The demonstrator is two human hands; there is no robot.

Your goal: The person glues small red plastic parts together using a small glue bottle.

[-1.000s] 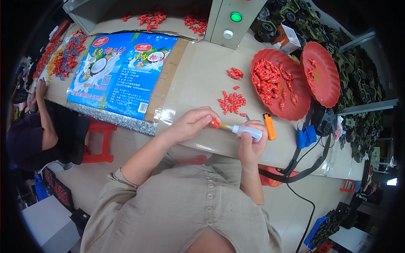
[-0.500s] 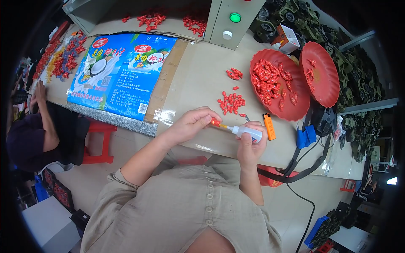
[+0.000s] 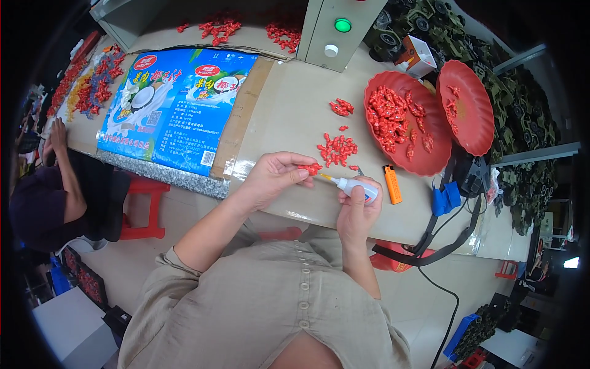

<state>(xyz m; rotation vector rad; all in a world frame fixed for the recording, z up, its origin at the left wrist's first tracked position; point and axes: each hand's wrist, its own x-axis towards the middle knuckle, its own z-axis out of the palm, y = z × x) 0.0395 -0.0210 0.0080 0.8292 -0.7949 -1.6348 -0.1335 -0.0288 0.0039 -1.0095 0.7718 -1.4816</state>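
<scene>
Between the fingertips of my left hand [image 3: 272, 177] is a small shiny red plastic piece [image 3: 311, 168]. My right hand [image 3: 361, 209] is closed round a small white glue bottle [image 3: 356, 189] with a thin yellowish nozzle. The nozzle tip points left and sits close to the red piece; whether it touches cannot be made out. Just beyond my hands lies a loose pile of red pieces [image 3: 337, 150], with a smaller cluster [image 3: 342, 107] farther back. To the right of the bottle an orange lighter [image 3: 393, 184] lies on the table.
Two red scalloped trays [image 3: 444, 136] [image 3: 485, 132] with red pieces stand at the right. Flattened blue printed cardboard [image 3: 178, 104] covers the table's left part. A grey control box [image 3: 335, 37] with a green light rises behind. A black strap [image 3: 455, 243] and cable hang at the right edge. Another person sits left.
My left hand has turned and lifted the red piece slightly away from the table edge. The right hand with the bottle has shifted a little left.
</scene>
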